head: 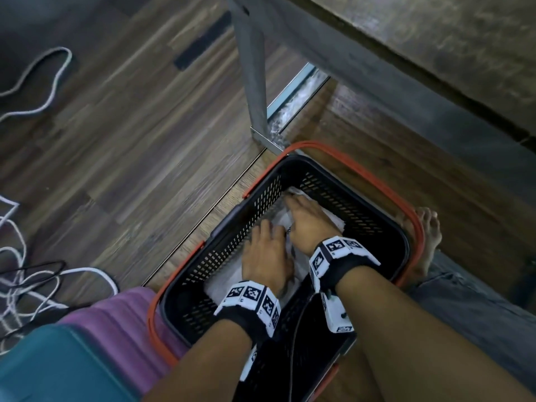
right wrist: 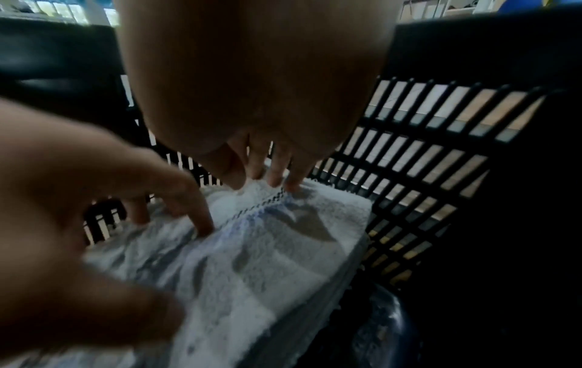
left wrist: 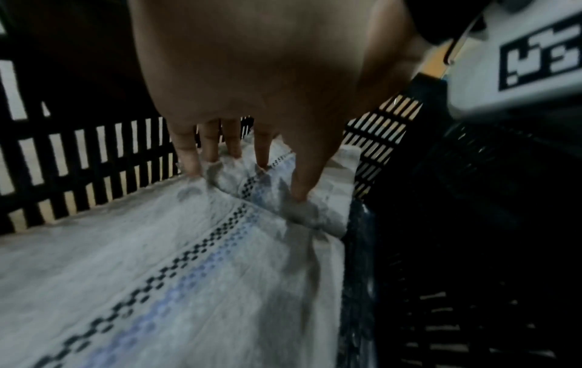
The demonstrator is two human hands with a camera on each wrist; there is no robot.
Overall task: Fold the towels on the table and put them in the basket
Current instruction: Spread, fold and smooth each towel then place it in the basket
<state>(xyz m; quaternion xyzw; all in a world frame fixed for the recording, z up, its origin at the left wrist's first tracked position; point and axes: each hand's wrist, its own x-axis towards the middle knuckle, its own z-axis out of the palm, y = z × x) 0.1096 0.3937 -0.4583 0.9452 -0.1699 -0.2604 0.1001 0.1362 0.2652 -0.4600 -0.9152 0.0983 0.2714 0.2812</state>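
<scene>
A black slatted basket (head: 359, 181) with orange handles stands on the floor beside the table leg. Inside it lies a folded white towel (head: 223, 282) with a black-and-blue checked stripe (left wrist: 176, 264). Both my hands are down in the basket on top of it. My left hand (head: 265, 253) presses the towel (left wrist: 126, 274) with straight, spread fingers (left wrist: 189, 154). My right hand (head: 304, 216) lies farther in, its straight fingertips (right wrist: 277, 174) pressing the towel's (right wrist: 267, 261) far edge. The left hand (right wrist: 94, 186) also shows in the right wrist view.
The grey table leg (head: 255, 82) rises just behind the basket, the dark tabletop (head: 435, 53) above right. A purple and teal object (head: 87, 349) sits against the basket's left side. White and black cables (head: 34, 82) lie on the wooden floor at left. A bare foot (head: 426, 236) rests by the basket's right rim.
</scene>
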